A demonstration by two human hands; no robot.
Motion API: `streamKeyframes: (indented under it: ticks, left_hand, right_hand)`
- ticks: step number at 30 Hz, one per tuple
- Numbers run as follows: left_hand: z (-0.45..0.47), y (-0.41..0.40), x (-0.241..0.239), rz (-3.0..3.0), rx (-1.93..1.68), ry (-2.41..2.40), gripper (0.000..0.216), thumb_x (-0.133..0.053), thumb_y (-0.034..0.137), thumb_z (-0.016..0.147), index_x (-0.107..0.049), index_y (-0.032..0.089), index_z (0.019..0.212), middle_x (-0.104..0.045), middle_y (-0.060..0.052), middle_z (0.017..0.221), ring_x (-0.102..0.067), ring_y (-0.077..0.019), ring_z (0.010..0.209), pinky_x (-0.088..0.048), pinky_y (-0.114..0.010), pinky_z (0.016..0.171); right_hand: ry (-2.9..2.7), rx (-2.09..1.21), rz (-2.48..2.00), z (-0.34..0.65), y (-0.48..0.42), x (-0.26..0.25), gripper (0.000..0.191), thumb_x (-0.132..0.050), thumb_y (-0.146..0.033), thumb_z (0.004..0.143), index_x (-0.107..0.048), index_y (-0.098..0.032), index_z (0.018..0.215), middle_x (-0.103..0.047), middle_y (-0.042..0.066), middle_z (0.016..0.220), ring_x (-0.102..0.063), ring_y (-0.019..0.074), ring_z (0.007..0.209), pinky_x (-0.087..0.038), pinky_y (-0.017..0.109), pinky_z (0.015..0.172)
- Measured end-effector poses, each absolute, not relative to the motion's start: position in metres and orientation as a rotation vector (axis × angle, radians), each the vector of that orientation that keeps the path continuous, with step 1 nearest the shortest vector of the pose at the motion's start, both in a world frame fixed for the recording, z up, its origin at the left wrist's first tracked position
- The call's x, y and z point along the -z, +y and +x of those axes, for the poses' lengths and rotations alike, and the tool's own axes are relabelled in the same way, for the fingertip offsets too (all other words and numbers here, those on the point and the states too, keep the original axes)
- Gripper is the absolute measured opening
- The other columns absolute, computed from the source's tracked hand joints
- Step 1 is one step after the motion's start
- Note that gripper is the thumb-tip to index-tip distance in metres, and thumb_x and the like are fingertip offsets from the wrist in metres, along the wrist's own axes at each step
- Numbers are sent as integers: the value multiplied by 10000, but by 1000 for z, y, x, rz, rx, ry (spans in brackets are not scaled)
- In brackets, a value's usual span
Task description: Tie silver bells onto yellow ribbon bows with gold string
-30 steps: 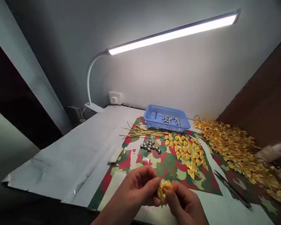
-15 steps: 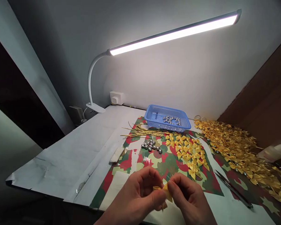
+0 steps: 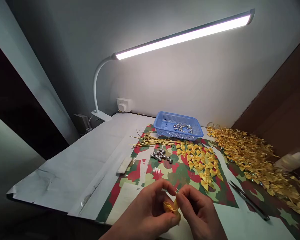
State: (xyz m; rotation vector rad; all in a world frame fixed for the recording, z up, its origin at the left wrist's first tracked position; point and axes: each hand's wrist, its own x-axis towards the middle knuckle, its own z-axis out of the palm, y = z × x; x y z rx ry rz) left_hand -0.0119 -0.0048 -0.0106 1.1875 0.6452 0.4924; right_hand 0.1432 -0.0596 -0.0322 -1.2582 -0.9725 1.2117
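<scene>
Between my hands, near the front edge of the table, is a small yellow ribbon bow point(image 3: 169, 207). My left hand point(image 3: 150, 210) comes in from the lower left, its thumb under the bow and its forefinger curved over it. Thumb and forefinger of my right hand point(image 3: 196, 208) pinch the bow's right side. My fingertips hide part of it. More yellow satin bows point(image 3: 200, 161) lie spread beyond my right hand. Silver jingle bells point(image 3: 160, 155) sit in a small cluster farther back, in front of a bundle of gold twist ties point(image 3: 153, 140).
A blue plastic basket point(image 3: 162, 132) holding silver bells stands at the back. At the right are black-handled scissors or tweezers point(image 3: 250, 201) and a large heap of gold bows with bells point(image 3: 250, 150). A white clip lamp point(image 3: 96, 83) arches overhead; a folded pale cloth point(image 3: 124, 165) lies left.
My left forefinger has come down toward the right fingertips, and the bow has turned so its loop shows more. Both hands stay close together in nearly the same place.
</scene>
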Motion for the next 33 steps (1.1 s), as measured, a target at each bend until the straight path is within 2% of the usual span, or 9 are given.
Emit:
streamKeyframes:
  ticks: [3, 7, 10, 14, 19, 22, 24, 27, 33]
  left_hand:
    - [-15, -3, 8, 1233, -505, 671, 249, -782, 250, 831, -614, 209, 1011, -581, 56, 766, -474, -137, 699, -375, -288, 644]
    - [-21, -1, 6, 1266, -517, 734, 285, -785, 323, 860, -663, 247, 1106, -708, -28, 1071, -625, -209, 943, -492, -338, 805]
    - [-22, 1, 8, 1188, -563, 748, 280, -800, 387, 856, -691, 241, 1069, -728, 2, 885, -637, -180, 823, -507, -302, 722]
    - [-19, -1, 9, 1065, -620, 702, 230, -875, 305, 789, -731, 218, 945, -731, 26, 706, -633, -141, 679, -497, -259, 655]
    - [-18, -5, 5, 933, -665, 779, 180, -916, 300, 739, -795, 167, 723, -730, 1, 646, -624, -118, 643, -496, -207, 633]
    - [-19, -6, 7, 871, -653, 833, 190, -951, 305, 692, -824, 173, 743, -764, -11, 655, -643, -117, 651, -508, -181, 627]
    - [-20, -5, 9, 830, -644, 869, 201, -967, 291, 672, -825, 181, 763, -783, -14, 669, -657, -114, 656, -517, -168, 626]
    - [-19, -5, 10, 767, -630, 884, 230, -984, 276, 647, -801, 178, 745, -777, -11, 642, -654, -102, 624, -522, -159, 602]
    - [-19, -8, 5, 533, -660, 921, 304, -1010, 193, 597, -776, 162, 790, -741, 6, 679, -672, -90, 614, -553, -137, 580]
  right_hand:
    - [-930, -1225, -1234, 142, -59, 32, 591, -710, -738, 799, -593, -166, 711, -449, -40, 623, -364, 106, 589, -266, 243, 574]
    - [-874, -1232, -1208, 143, -60, 29, 580, -745, -719, 785, -589, -167, 698, -462, -46, 597, -376, 98, 568, -264, 232, 561]
    - [-870, -1224, -1197, 144, -60, 31, 584, -751, -715, 786, -585, -165, 682, -484, -39, 599, -386, 96, 570, -282, 226, 562]
    - [-807, -1285, -1165, 145, -61, 39, 554, -731, -700, 819, -620, -164, 734, -457, -45, 600, -349, 85, 557, -261, 222, 544]
    - [-653, -1293, -1091, 144, -64, 49, 547, -777, -677, 791, -698, -192, 1033, -568, -18, 760, -300, 38, 497, -181, 211, 483]
    - [-676, -1220, -1076, 141, -68, 55, 623, -744, -672, 835, -601, -249, 1270, -590, -48, 732, -257, 14, 429, -153, 194, 449]
    - [-734, -1186, -1111, 139, -71, 59, 556, -687, -688, 875, -621, -225, 1175, -598, -47, 691, -307, 18, 412, -192, 193, 447]
    - [-858, -1170, -1197, 140, -72, 65, 501, -619, -675, 928, -646, -179, 862, -579, -24, 571, -415, 68, 462, -302, 212, 496]
    - [-1096, -765, -1158, 141, -67, 65, 292, -637, -431, 980, -704, -221, 788, -596, -1, 755, -529, 125, 662, -398, 227, 601]
